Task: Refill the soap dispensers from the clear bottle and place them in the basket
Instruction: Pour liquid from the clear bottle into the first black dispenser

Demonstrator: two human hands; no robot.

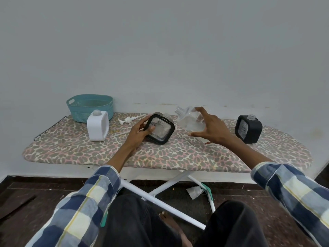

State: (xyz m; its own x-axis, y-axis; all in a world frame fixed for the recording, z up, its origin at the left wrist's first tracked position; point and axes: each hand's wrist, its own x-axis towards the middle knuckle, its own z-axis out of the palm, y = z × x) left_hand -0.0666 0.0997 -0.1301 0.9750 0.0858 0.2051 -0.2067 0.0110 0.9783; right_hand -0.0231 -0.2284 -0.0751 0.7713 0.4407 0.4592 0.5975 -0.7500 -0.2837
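head view: a person sits at a low ironing board [178, 157] with a leopard-print cover, both forearms in blue, white and yellow plaid sleeves reaching forward over dark trousers.
floor: white crossed legs of the board show below the arms, with a crumpled scrap of clear wrapping [194, 192] beside them on dark tiles.
left hand [140, 130]: fingers and thumb curled round the left edge of a black-framed dispenser [160, 130], which is tipped back on the board, its clear face toward the camera and its open neck toward the right hand.
right hand [211, 127]: fingers spread and bent round a clear bottle [189, 121], thumb low, fingertips on top; the bottle is lifted and tilted, its threaded mouth pointing up and left, near the neck of the held dispenser but not touching it.
right of the right hand: a second black dispenser [248, 129] stands on the board, pump off, well apart from the hand.
left of the left hand: a white dispenser [98, 126] stands with its neck open.
beyond the left hand: a white pump head [129, 119] lies flat on the cover between the white dispenser and the held one.
far left: a teal basket [89, 107] sits at the back of the board against the pale wall, just behind the white dispenser.
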